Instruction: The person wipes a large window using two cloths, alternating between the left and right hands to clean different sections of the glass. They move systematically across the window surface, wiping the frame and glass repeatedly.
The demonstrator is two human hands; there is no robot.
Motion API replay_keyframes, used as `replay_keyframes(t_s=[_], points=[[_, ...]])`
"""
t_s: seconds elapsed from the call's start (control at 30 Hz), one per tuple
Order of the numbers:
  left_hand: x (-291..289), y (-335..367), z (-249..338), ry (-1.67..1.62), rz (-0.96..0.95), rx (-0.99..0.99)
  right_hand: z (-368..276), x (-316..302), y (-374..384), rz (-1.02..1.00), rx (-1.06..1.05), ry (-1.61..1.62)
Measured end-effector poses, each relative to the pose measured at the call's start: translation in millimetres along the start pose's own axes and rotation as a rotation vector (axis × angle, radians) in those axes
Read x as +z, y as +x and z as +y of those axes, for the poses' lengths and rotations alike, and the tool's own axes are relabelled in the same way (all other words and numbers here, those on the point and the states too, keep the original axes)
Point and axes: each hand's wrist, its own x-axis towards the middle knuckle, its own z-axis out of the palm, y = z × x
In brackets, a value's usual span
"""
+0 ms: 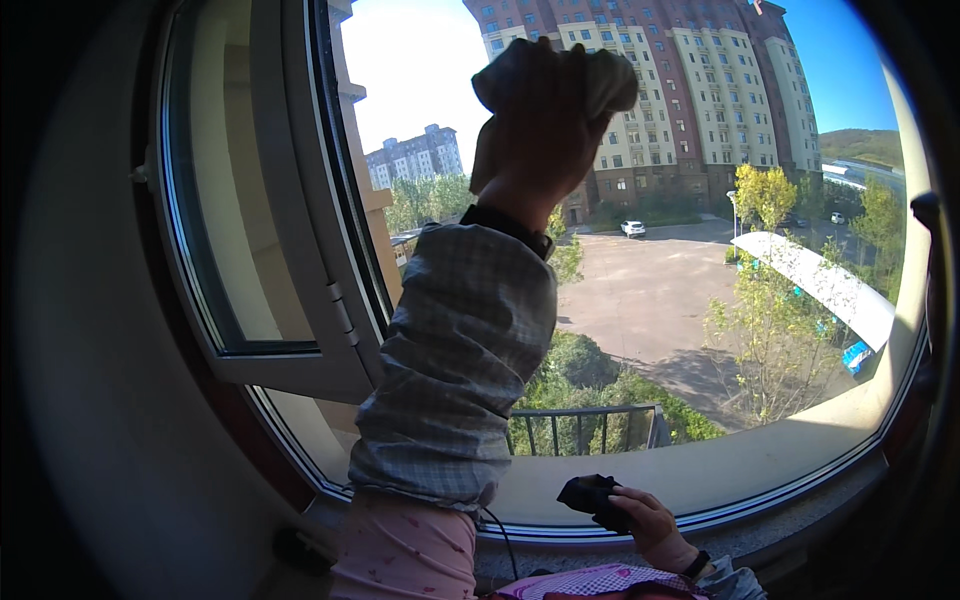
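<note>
My left hand (545, 150) is raised high in front of the large window pane (660, 330), its fingers closed round a bunched greyish cloth (610, 82). The cloth appears pressed to the glass, though its contact side is hidden. Low on the right, my right hand (648, 520) grips a small, dark, angular object (597, 500) just above the sill; its kind is too dark to make out. Dark bands circle both wrists. A grey checked sleeve (455, 350) is bunched along my left forearm, with pink fabric below it.
At the left, a grey-framed window sash (285, 200) with hinges stands ajar. The stone sill (780, 520) curves along the bottom. Beyond the glass are a metal railing (585, 430), trees, a paved yard, a white car (633, 228) and tall buildings. A thin dark cord (505, 540) hangs near the sill.
</note>
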Motion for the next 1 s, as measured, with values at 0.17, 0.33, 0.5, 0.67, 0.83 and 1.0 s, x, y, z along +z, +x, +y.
replay_keyframes(t_s=[0.17,0.33,0.5,0.67,0.83,1.0], points=[[17,30,81,-0.249,-0.039,-0.003,1,0,0,-0.031,-0.021,0.037],[6,52,17,-0.079,-0.102,0.018,6,3,0,-0.022,-0.017,0.023],[-6,40,-95,-0.168,0.120,-0.102,12,2,4,-0.056,-0.035,0.004],[-19,7,-177,0.044,-0.047,-0.180,11,-6,4,-0.090,-0.040,0.031],[-31,-15,-172,0.152,0.030,-0.317,11,-13,-10,-0.108,-0.025,0.006],[-47,-41,-144,0.384,-0.035,-0.419,12,-15,-30,-0.101,0.054,0.119]])
